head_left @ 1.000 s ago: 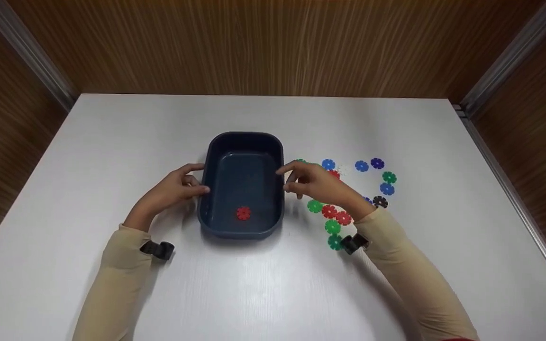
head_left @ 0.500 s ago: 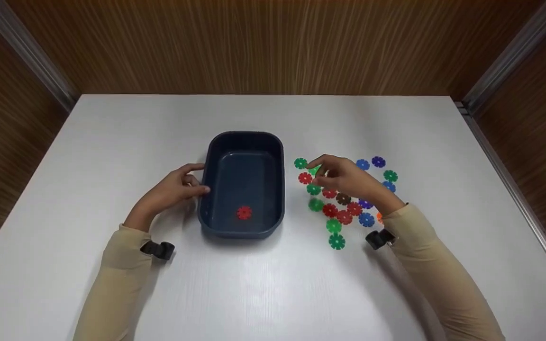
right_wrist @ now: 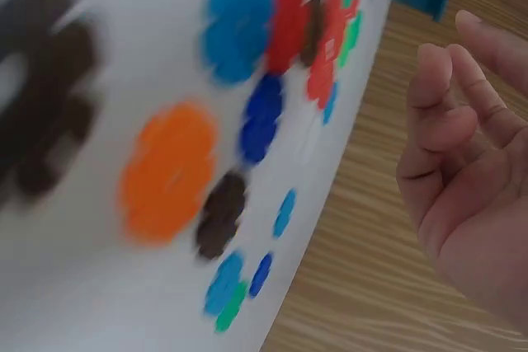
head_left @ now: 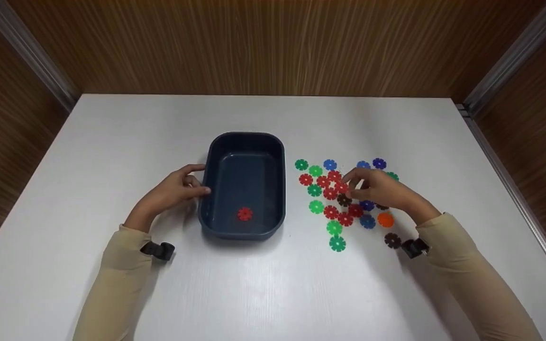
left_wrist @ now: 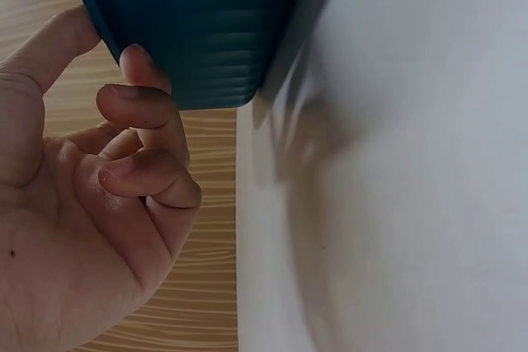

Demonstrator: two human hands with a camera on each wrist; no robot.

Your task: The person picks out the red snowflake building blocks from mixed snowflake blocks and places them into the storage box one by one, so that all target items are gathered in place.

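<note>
A dark blue plastic tub (head_left: 248, 177) stands left of the table's middle, one red notched disc (head_left: 244, 214) on its floor. My left hand (head_left: 174, 188) holds the tub's left side, thumb over the rim; in the left wrist view, curled fingers (left_wrist: 148, 109) lie by the outer wall. My right hand (head_left: 384, 189) hovers over flower-shaped plastic discs scattered right of the tub. Its fingers are bent loosely, and the right wrist view shows nothing between them. Nearest its fingertips are a red disc (head_left: 341, 188) and a brown disc (head_left: 344, 200). Part of the spread is hidden beneath this hand.
Several green, red, blue and brown discs lie around, with an orange disc (head_left: 386, 219) and a dark brown disc (head_left: 393, 240) by the right wrist. Wood-grain panels (head_left: 273, 47) border the white table (head_left: 244, 293).
My right hand has moved from the tub's right rim rightward to above the discs, uncovering several of them. The left hand, the tub and its red disc stay in place.
</note>
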